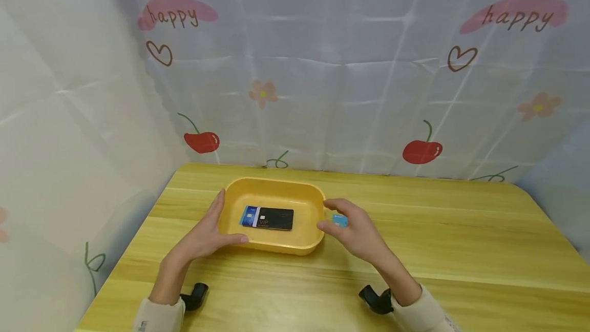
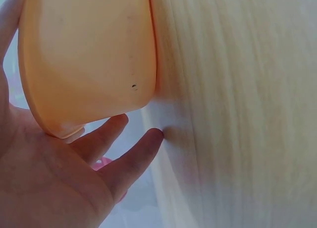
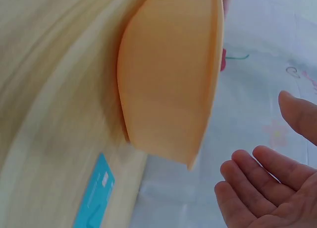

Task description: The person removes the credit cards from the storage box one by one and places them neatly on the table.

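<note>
A yellow plastic basin (image 1: pixel 281 244) sits on the wooden table. Inside lie a black card (image 1: pixel 276 218) marked VIP and a blue card (image 1: pixel 249 216) partly hidden under it. My left hand (image 1: pixel 203 237) spans the basin's left end, its thumb along the front rim; in the left wrist view its fingers stretch loosely past the basin's corner. Facing the right end is my right hand (image 1: pixel 352 229), its thumb and fingers spread; the right wrist view shows a gap between them and the basin wall. Just behind this hand, a light-blue card (image 3: pixel 94 191) lies on the table.
The wooden table (image 1: pixel 442 229) reaches back to a white curtain (image 1: pixel 341 91) printed with cherries, hearts and flowers. Another white sheet (image 1: pixel 69 91) hangs at the left. Black wrist mounts (image 1: pixel 377 300) stick out from both sleeves.
</note>
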A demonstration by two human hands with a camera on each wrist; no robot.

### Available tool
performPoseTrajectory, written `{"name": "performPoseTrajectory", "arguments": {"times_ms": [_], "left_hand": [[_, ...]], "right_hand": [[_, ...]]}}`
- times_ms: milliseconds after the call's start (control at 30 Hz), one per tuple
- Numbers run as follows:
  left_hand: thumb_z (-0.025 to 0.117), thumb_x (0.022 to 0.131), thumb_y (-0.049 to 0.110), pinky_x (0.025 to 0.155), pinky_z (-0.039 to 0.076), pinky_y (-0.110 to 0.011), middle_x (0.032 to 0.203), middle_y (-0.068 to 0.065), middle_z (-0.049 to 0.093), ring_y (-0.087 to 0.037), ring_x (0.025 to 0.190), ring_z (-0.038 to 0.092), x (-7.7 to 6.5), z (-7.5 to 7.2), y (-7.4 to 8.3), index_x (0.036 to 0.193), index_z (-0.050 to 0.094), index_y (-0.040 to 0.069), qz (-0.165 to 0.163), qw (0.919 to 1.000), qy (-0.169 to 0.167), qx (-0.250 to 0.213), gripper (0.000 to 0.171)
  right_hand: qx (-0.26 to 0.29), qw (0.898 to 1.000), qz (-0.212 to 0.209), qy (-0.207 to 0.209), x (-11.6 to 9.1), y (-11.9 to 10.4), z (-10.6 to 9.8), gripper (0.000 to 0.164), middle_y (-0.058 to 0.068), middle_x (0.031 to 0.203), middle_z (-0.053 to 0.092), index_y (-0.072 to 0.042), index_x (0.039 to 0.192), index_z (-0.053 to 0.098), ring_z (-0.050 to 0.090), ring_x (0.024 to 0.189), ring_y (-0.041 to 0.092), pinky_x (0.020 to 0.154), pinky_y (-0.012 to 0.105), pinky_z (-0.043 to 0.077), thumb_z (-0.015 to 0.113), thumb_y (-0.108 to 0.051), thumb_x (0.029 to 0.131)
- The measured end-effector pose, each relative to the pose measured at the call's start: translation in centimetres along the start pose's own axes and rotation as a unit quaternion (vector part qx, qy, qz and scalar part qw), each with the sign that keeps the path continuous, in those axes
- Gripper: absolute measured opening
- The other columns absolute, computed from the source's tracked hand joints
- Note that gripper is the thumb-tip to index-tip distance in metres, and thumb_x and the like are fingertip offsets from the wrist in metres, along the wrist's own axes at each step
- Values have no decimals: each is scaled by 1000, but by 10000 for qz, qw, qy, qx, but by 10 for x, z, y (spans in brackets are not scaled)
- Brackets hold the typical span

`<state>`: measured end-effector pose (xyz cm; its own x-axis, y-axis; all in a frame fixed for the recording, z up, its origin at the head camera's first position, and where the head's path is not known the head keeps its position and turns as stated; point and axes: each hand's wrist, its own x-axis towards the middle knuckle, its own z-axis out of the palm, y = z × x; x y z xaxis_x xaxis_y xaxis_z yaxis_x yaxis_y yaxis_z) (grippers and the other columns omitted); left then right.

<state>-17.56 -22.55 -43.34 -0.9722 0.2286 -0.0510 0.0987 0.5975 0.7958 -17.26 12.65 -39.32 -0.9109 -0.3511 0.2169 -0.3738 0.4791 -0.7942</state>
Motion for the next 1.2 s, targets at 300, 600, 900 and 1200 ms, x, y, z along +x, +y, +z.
{"name": "performPoseTrajectory", "arguments": {"times_ms": [300,600,900,1200], "left_hand": [[83,78,39,112,11,-64,163,-17,-8,-40,147,2,3,-1,1,157,-10,5,86,10000,-9,-8,127],[83,77,43,112,11,-64,163,-18,-7,-40,147,3,3,1,3,157,-10,5,81,10000,0,15,128],[83,77,45,112,12,-64,163,-18,-6,-41,147,4,0,1,0,157,-10,4,42,10000,2,56,129],[82,78,44,112,10,-65,163,-19,-7,-42,147,2,0,-1,2,157,-10,5,-22,10000,-55,46,127]], "right_hand": [[142,9996,-216,94,5,-9,24,50,13,130,61,0,132,60,55,119,34,97,53,45,75,-20,89],[180,9996,-188,-126,10,-15,35,48,12,130,60,0,132,60,55,119,35,96,57,44,74,-18,90],[77,9995,-254,-192,14,-16,46,47,14,131,60,0,131,61,55,120,35,95,56,46,74,-19,90],[-374,9979,-109,-508,30,-24,55,48,16,132,57,0,131,61,54,120,35,96,54,46,74,-19,89]]}}
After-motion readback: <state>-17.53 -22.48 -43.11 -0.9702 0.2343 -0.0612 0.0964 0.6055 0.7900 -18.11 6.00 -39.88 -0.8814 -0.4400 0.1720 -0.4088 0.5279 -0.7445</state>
